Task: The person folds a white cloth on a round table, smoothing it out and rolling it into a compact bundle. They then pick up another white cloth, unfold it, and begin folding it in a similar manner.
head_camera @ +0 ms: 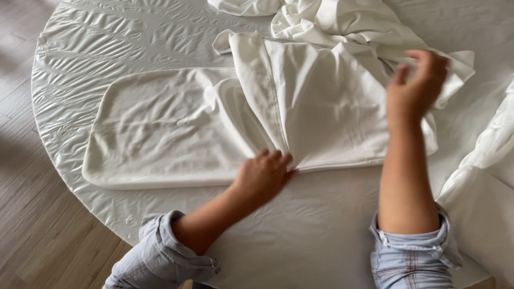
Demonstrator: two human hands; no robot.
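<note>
Left hand (pixel 263 174) pressed on near edge of white pillowcase (pixel 176 128), fingers curled, pinching gathered folds — cloth lies flat on round table (pixel 80 48). Right hand (pixel 415 85) raised, blurred; fingers bent over crumpled white cloth (pixel 342 24) — grip cannot be told.

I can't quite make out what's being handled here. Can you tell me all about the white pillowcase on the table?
The white pillowcase is plain, thin, creased cloth with a flat border. Its left part lies flat on the round table; its right part is gathered and fanned upward. The left hand presses the near edge at the gather, and the right hand is raised over the far right end, blurred.
</note>
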